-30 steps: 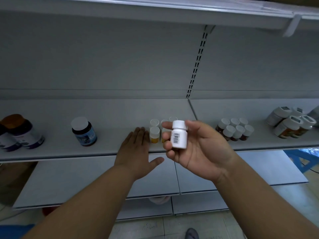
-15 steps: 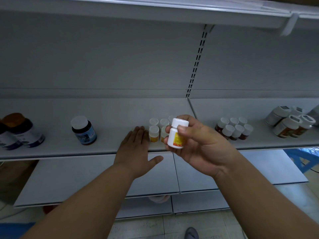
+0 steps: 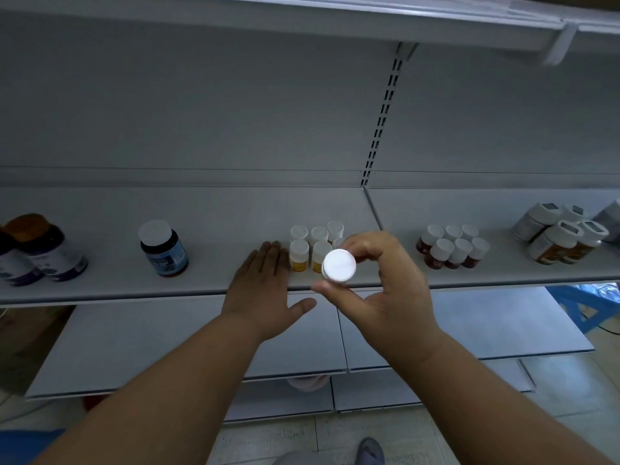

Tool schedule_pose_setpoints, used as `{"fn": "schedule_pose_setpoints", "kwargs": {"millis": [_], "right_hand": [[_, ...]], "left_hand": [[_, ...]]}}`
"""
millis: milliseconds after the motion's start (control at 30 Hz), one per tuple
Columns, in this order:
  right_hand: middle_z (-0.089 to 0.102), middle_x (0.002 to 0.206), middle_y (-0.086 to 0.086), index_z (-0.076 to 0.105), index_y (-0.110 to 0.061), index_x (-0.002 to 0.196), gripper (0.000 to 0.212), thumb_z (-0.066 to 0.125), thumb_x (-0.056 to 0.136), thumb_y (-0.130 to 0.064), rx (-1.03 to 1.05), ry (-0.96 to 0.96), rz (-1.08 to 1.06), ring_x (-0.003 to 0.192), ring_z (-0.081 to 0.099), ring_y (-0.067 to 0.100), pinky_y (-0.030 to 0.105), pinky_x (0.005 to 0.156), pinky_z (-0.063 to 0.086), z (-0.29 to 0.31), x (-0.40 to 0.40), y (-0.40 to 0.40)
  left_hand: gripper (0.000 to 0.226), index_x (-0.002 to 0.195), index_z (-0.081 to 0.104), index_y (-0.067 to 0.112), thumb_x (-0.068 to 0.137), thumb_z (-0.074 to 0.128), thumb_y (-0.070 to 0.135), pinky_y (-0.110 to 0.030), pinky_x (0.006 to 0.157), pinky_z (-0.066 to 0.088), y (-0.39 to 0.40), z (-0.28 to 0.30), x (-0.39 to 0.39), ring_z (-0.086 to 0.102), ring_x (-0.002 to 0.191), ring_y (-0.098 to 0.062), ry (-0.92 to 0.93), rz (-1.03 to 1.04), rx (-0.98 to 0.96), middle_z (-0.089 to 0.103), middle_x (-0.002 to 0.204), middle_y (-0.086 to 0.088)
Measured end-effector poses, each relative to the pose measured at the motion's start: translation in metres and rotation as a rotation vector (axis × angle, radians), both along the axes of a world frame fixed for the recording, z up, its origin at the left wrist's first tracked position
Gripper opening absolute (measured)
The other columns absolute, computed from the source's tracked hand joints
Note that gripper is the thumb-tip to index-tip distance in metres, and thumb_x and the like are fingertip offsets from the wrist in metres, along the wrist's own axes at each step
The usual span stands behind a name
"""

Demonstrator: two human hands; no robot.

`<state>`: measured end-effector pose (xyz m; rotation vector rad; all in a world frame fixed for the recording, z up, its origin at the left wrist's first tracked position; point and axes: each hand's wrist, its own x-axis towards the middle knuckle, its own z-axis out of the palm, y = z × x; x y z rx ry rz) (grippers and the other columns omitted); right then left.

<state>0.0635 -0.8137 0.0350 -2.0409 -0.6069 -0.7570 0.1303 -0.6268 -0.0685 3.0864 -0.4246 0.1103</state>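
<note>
Held bottle: a white pill bottle [image 3: 339,265] is pinched between the thumb and curled fingers [image 3: 365,245] of the right hand [image 3: 385,283], cap turned to the camera; its contents are hidden.
Its place: it is held in the air before the yellow-labelled bottles [image 3: 299,251].
Left hand [image 3: 261,290]: laid flat on the shelf [image 3: 100,290] edge, fingers straight, nothing gripped.
Shelf: grey metal, set over a tiled floor [image 3: 285,437].
Around: a blue-labelled dark bottle [image 3: 164,251] and brown bottles [image 3: 453,248] are stood well apart.

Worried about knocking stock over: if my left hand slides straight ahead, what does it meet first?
Probably nothing before the back panel; the left hand passes just left of the yellow-label bottles, though it might brush them.
</note>
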Motion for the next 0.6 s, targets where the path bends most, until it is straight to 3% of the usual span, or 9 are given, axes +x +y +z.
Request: {"fn": "schedule_pose_setpoints", "kwargs": {"millis": [67,133,167,333,400,500,600], "right_hand": [[0.064,0.089,-0.006,0.057,-0.019,0.098,0.04,0.078,0.073,-0.041,0.185,0.295,0.001,0.082,0.062,0.011,0.021,0.073,0.052,0.008,-0.004,0.005],[0.069,0.087,0.001,0.059,-0.018,0.1,0.034,0.076,0.078,-0.038,0.444,0.641,0.053,0.077,0.067,0.013,0.022,0.067,0.055,0.02,-0.001,0.01],[0.071,0.084,0.004,0.062,-0.016,0.099,0.027,0.071,0.082,-0.035,0.475,0.765,0.04,0.072,0.067,0.014,0.023,0.063,0.055,0.025,0.003,0.011],[0.058,0.068,0.011,0.06,-0.008,0.092,0.031,0.062,0.091,-0.038,0.717,1.355,0.191,0.049,0.046,0.017,0.026,0.047,0.039,0.037,0.034,0.011],[0.058,0.07,0.014,0.058,-0.006,0.1,0.029,0.058,0.094,-0.035,0.711,1.403,0.223,0.049,0.045,0.018,0.025,0.046,0.037,0.04,0.049,0.012],[0.064,0.082,0.018,0.058,0.0,0.106,0.023,0.054,0.097,-0.021,0.647,1.221,0.202,0.062,0.06,0.025,0.032,0.054,0.049,0.047,0.079,0.017],[0.068,0.095,0.011,0.062,-0.012,0.103,0.012,0.055,0.096,-0.019,0.219,0.897,0.096,0.074,0.07,0.021,0.037,0.071,0.059,0.048,0.117,0.019]], "left_hand": [[0.11,0.158,0.008,0.011,0.079,0.021,0.087,-0.04,0.124,0.007,0.0,0.0,0.0,0.007,0.153,-0.026,-0.002,-0.001,-0.006,0.011,0.165,-0.011],[0.109,0.158,0.007,0.011,0.081,0.026,0.086,-0.039,0.124,0.005,-0.001,0.0,0.0,0.006,0.153,-0.025,-0.011,-0.001,-0.02,0.011,0.165,-0.01],[0.108,0.158,0.007,0.011,0.081,0.026,0.086,-0.039,0.124,0.004,-0.001,0.001,0.0,0.006,0.153,-0.025,-0.014,0.0,-0.021,0.01,0.165,-0.01],[0.108,0.157,0.005,0.01,0.082,0.026,0.085,-0.038,0.124,0.0,-0.002,0.004,-0.003,0.002,0.153,-0.025,0.002,0.005,-0.03,0.007,0.166,-0.01],[0.107,0.157,0.004,0.01,0.083,0.025,0.084,-0.038,0.124,-0.001,-0.002,0.005,-0.003,0.0,0.153,-0.025,0.008,-0.001,-0.024,0.005,0.166,-0.01],[0.107,0.157,0.002,0.01,0.083,0.023,0.085,-0.037,0.123,-0.004,-0.001,0.005,-0.003,-0.003,0.153,-0.025,0.013,-0.007,-0.022,0.002,0.166,-0.011],[0.107,0.157,0.0,0.011,0.083,0.022,0.084,-0.036,0.122,-0.006,-0.001,0.006,-0.003,-0.004,0.153,-0.024,0.013,-0.006,-0.037,-0.001,0.166,-0.01]]}}
